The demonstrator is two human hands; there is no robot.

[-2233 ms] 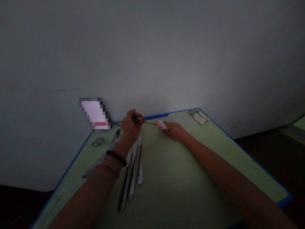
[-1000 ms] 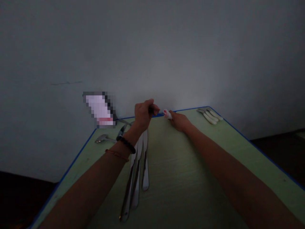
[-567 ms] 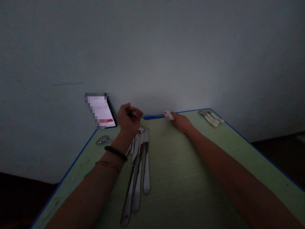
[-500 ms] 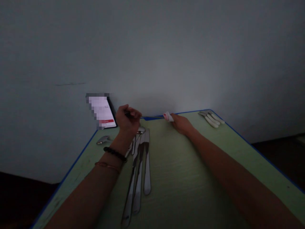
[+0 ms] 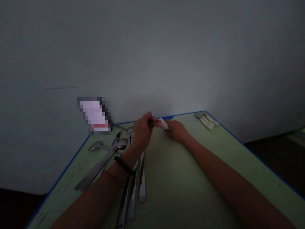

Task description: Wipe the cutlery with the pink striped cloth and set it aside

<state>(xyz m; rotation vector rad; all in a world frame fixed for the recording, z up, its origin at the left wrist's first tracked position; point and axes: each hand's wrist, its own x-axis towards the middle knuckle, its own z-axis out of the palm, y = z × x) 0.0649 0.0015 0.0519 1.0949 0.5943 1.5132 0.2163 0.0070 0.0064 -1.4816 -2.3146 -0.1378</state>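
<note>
My right hand (image 5: 177, 130) is closed round a small white-and-pink cloth (image 5: 163, 123) above the far part of the table. Right beside the cloth, my left hand (image 5: 143, 131) is curled shut on a thin metal piece of cutlery, now mostly hidden by the fingers and cloth; its kind does not show. Under and left of my left forearm lie loose metal spoons (image 5: 122, 144), one of them a separate spoon (image 5: 95, 145) farther left. Long table knives (image 5: 142, 187) point toward me, partly covered by that forearm.
A screen device (image 5: 94, 115), blurred out, leans at the table's far left corner. Several pieces of cutlery with cream handles (image 5: 206, 122) lie at the far right. The green table (image 5: 171, 181) has a blue edge and stands against a grey wall (image 5: 152, 57).
My left hand has moved right, up to the cloth, and the metal length that showed between the hands is now covered. The view has shifted slightly, uncovering more spoons on the left.
</note>
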